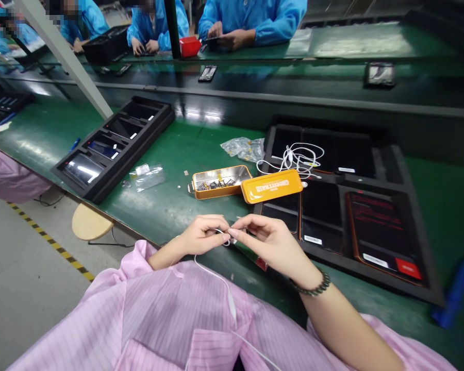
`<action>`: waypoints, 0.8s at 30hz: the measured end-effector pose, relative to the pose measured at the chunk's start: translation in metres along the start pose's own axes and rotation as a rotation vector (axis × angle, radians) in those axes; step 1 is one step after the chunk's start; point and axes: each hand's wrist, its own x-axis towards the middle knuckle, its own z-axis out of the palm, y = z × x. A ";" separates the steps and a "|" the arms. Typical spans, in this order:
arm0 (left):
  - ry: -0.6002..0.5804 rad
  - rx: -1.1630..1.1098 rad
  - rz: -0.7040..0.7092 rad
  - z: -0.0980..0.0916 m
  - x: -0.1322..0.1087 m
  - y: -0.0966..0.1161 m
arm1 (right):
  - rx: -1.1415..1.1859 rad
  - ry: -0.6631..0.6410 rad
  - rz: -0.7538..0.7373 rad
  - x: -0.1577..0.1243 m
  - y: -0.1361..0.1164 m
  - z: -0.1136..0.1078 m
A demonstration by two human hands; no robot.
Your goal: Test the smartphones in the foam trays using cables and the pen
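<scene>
My left hand (203,234) and my right hand (265,239) meet over the near edge of the bench, thumbs and forefingers pinched together. Between them is a thin white cable (212,273), which runs down over my pink striped smock past a thicker white piece. What its end looks like is mostly covered by my fingers. Beneath my right hand lies a flat thing with a red corner (262,263), largely hidden. Just beyond my hands, an open orange tin (221,194) holds small metal parts. Its orange lid (272,186) rests against the tin's right end.
On the right, a black foam tray (392,159) carries several phones (384,226) and a coiled white cord (292,157). Another black tray (139,154) with phones stands left. Plastic bags (150,178) lie between. Co-workers in blue (251,20) sit across the line.
</scene>
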 end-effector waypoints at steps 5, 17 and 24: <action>0.035 -0.021 -0.009 0.001 0.000 0.000 | -0.079 0.074 -0.075 -0.001 0.003 0.003; 0.110 0.053 -0.043 0.004 0.000 0.000 | -0.052 0.087 -0.147 -0.001 0.012 0.006; 0.175 0.005 -0.040 0.005 0.000 0.000 | 0.076 0.081 -0.054 -0.003 0.012 0.004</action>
